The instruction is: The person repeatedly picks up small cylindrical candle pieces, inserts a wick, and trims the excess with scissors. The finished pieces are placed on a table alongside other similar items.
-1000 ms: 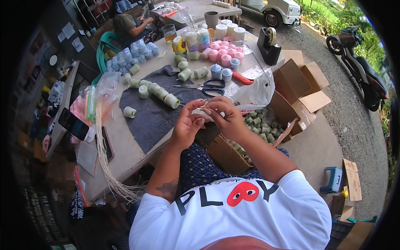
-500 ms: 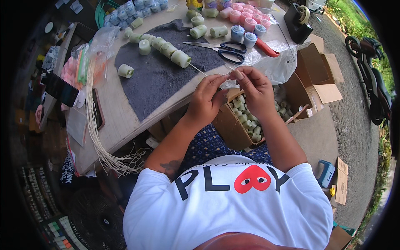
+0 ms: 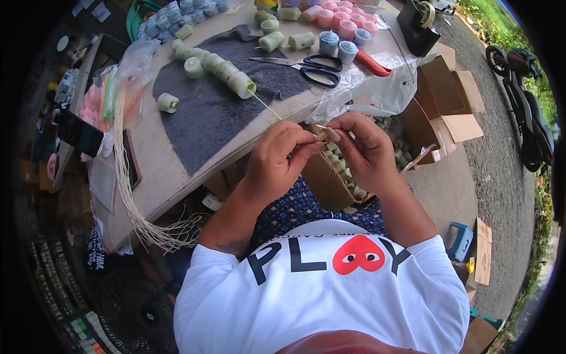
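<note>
A white wick (image 3: 265, 106) runs from the end of a row of pale green candles (image 3: 226, 71) to my left hand (image 3: 276, 154), whose thumb and fingers are closed in a pinch on it. Beside it, my right hand (image 3: 367, 150) pinches a thin pale piece that looks like the wick's end; my fingers partly hide it. Both hands are just off the table's front edge. The candle row lies on a dark grey cloth (image 3: 194, 127), with a loose green candle (image 3: 168, 102) to its left. Dark-handled scissors (image 3: 321, 69) lie right of the row.
Below my hands stands a cardboard box (image 3: 326, 187) of green candles. A bundle of white wicks (image 3: 127, 183) hangs over the table's left edge. Pink candles (image 3: 345, 23), blue candles (image 3: 328, 43), a red-handled tool (image 3: 374, 64) and a clear plastic bag (image 3: 377, 97) lie toward the back right.
Both hands have come down toward my body, and their fingertips are slightly farther apart. The table and its things sit a little farther left and up in view.
</note>
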Tool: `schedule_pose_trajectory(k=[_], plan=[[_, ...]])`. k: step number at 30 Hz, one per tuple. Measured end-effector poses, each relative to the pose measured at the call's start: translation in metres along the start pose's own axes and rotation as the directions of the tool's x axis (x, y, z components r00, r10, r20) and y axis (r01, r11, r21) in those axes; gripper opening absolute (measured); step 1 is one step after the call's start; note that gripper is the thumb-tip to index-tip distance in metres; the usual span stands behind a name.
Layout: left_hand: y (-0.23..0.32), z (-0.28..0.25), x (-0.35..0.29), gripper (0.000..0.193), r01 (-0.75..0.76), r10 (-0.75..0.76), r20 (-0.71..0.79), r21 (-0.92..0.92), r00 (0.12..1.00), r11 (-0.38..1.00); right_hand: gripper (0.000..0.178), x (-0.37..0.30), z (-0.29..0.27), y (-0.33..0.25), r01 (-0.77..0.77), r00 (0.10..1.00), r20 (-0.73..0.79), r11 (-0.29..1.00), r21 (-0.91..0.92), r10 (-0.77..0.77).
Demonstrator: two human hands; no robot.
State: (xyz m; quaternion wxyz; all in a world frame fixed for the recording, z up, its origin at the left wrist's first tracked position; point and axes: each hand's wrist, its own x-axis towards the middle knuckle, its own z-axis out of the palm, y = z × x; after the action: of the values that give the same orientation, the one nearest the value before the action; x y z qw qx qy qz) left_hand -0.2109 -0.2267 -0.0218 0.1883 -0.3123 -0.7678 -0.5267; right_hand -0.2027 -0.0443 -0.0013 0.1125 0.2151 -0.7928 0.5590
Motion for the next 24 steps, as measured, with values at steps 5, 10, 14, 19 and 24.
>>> schedule_pose_trajectory(k=[5,10,14,19,24], plan=[[0.011,0.005,0.000,0.017,-0.042,0.042,0.008,-0.024,0.999,0.999,0.014,-0.005,-0.012,-0.008,0.071,0.997,-0.012,0.996,-0.052,-0.072],[0.002,0.017,0.003,0.014,0.267,-0.280,-0.017,-0.249,0.960,0.931,0.013,-0.012,-0.011,0.007,-0.023,0.999,-0.042,0.997,-0.073,0.020],[-0.005,0.023,0.010,0.013,-0.039,0.036,-0.041,-0.082,0.998,0.996,0.014,-0.015,-0.008,0.011,-0.056,0.998,-0.041,0.998,-0.029,0.055],[-0.007,0.029,0.010,0.009,-0.088,0.082,-0.123,-0.045,0.989,0.995,0.016,-0.018,-0.005,0.003,-0.216,0.974,-0.041,0.963,0.160,0.225],[-0.004,0.025,0.008,0.007,-0.022,0.020,-0.047,-0.041,0.999,0.999,0.014,-0.018,-0.008,0.009,-0.010,0.987,-0.159,0.998,-0.061,0.000]])
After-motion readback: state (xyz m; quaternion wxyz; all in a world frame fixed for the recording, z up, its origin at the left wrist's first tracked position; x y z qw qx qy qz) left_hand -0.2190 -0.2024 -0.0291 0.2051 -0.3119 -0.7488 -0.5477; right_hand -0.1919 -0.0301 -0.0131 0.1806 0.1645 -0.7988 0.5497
